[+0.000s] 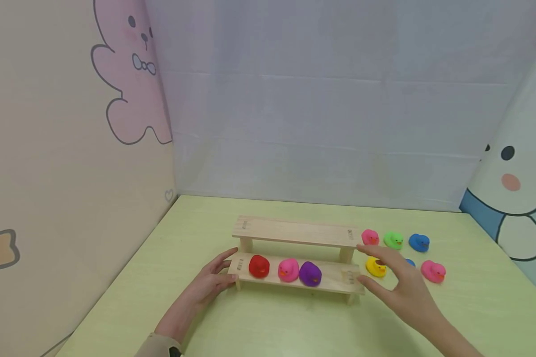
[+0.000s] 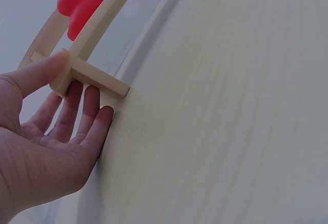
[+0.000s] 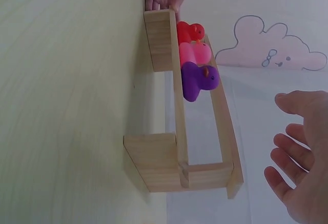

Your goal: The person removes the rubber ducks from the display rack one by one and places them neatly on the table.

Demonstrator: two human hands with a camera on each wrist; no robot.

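Observation:
A two-step wooden shelf [image 1: 295,231] stands on the table. On its lower board sit a red rubber duck [image 1: 259,267], a pink rubber duck [image 1: 288,270] and a purple rubber duck [image 1: 310,274]. My left hand [image 1: 210,282] grips the left end of the lower board. In the left wrist view its thumb [image 2: 48,69] lies over the board and the fingers are beneath, beside the short leg. My right hand [image 1: 404,292] hovers off the shelf's right end, thumb and fingers spread, holding nothing. The right wrist view shows a gap between this hand and the shelf [image 3: 177,101].
Right of the shelf lie several more rubber ducks: a pink duck [image 1: 369,237], a green duck [image 1: 393,240], a blue duck [image 1: 419,242], a yellow duck [image 1: 376,267] and another pink duck [image 1: 434,271]. One blue duck [image 1: 410,262] is mostly hidden behind my right hand. Printed curtains surround the table [image 1: 268,327].

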